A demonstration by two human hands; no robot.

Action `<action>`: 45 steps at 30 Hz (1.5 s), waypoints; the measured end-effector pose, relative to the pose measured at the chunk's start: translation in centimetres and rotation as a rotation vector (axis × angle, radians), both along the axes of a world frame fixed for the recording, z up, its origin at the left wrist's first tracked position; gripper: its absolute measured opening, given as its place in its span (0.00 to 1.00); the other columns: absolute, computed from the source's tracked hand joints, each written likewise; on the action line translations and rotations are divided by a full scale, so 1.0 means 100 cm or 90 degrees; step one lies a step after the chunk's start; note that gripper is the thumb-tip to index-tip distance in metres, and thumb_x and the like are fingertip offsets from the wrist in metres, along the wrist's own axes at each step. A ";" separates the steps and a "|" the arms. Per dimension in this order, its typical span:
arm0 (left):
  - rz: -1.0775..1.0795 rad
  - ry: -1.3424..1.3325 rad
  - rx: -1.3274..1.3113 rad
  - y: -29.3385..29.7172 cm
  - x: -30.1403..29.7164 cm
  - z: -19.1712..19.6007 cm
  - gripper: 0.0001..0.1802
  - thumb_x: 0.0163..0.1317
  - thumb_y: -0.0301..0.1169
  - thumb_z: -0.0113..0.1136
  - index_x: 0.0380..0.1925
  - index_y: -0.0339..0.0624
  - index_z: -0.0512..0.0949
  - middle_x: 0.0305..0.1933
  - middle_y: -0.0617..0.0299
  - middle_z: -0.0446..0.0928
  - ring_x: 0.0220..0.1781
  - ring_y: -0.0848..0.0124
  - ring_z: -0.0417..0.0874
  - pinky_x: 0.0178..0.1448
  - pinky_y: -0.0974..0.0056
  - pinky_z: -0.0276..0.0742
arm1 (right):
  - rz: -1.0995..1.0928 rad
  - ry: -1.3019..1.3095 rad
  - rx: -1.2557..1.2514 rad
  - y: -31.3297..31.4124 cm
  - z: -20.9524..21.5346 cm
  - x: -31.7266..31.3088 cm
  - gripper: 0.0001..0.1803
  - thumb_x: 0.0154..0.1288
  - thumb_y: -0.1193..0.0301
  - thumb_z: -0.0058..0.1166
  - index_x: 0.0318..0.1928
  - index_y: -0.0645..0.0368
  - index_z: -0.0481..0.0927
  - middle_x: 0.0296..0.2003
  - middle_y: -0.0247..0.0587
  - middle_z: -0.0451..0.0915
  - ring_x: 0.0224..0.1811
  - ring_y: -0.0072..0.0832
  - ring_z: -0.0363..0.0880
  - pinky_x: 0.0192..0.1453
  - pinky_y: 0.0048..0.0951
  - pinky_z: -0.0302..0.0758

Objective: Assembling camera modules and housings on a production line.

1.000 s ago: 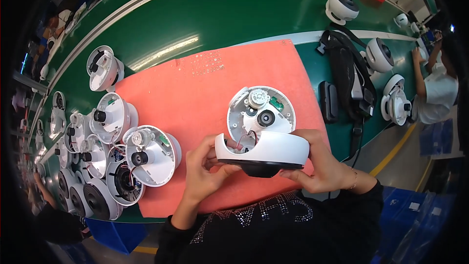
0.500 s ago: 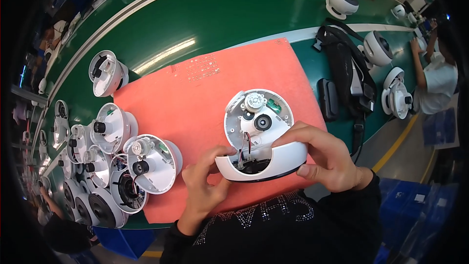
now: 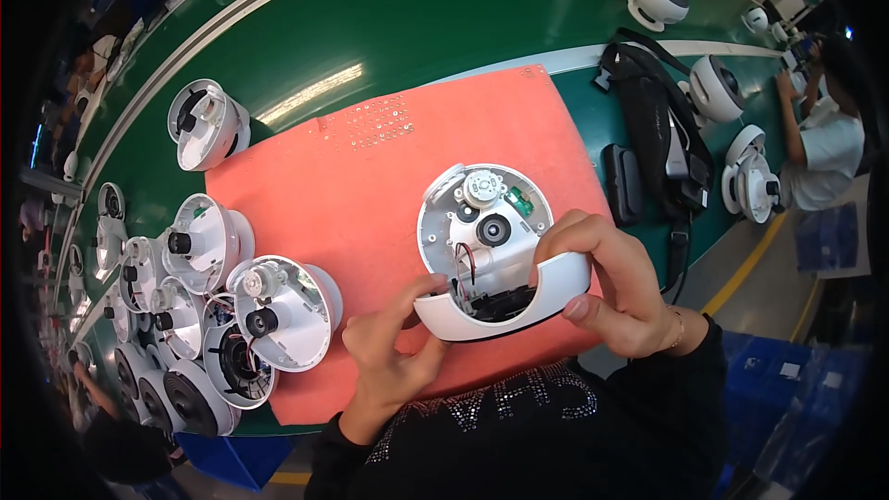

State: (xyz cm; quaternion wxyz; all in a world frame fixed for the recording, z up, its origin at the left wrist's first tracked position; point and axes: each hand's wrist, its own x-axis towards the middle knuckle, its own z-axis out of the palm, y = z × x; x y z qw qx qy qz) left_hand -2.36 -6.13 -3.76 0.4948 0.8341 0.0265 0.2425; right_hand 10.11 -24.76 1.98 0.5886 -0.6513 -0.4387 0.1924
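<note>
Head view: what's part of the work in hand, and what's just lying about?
In use:
- White cut-out shell, held by left hand and right hand
- Open white lens housing
- Coral mat

Apparently lying about:
- Black strapped bag
- Black case

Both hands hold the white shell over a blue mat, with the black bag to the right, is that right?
No, the head view shows the mat is pink, not blue. The left hand and right hand hold the white shell over it, with the black bag to the right.

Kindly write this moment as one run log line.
left hand: holds white shell; right hand: holds same shell; open housing: just beyond shell
</note>
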 end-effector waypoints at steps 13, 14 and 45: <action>-0.072 0.141 -0.374 0.005 0.001 0.012 0.25 0.46 0.21 0.66 0.45 0.27 0.67 0.35 0.49 0.79 0.37 0.69 0.81 0.41 0.69 0.78 | 0.136 0.076 -0.140 0.004 0.019 0.028 0.30 0.57 0.71 0.54 0.58 0.62 0.57 0.49 0.49 0.68 0.50 0.37 0.71 0.50 0.29 0.70; -0.064 0.173 -0.391 0.005 0.001 0.011 0.25 0.46 0.21 0.66 0.45 0.28 0.67 0.35 0.49 0.79 0.37 0.69 0.81 0.41 0.70 0.78 | 0.129 0.111 -0.176 0.005 0.019 0.031 0.30 0.57 0.71 0.53 0.58 0.61 0.57 0.49 0.48 0.68 0.50 0.36 0.71 0.49 0.30 0.71; -0.041 0.221 -0.435 0.007 0.029 0.036 0.15 0.54 0.32 0.61 0.35 0.31 0.73 0.23 0.60 0.78 0.22 0.81 0.77 0.27 0.78 0.72 | 0.048 0.344 -0.039 0.004 -0.002 0.027 0.37 0.52 0.82 0.53 0.62 0.60 0.53 0.53 0.41 0.66 0.57 0.30 0.64 0.59 0.32 0.62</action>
